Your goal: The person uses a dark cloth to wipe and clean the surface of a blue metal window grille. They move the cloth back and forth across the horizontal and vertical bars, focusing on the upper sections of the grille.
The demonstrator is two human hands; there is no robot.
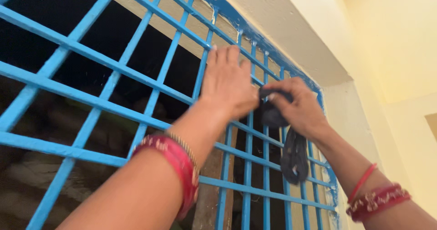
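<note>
Dark cloth (291,152) — right hand (298,104), blue grille (114,66)

Blocked ahead by blue window grille (136,75), with only narrow gaps between bars. Hemmed rightward by yellow wall (391,52).

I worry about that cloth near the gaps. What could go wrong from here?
The dark cloth hangs from the right hand against the blue window grille; if the grip loosens it may slip through an opening to the far side. The left hand presses flat on the bars, so its fingers could get scraped.
</note>
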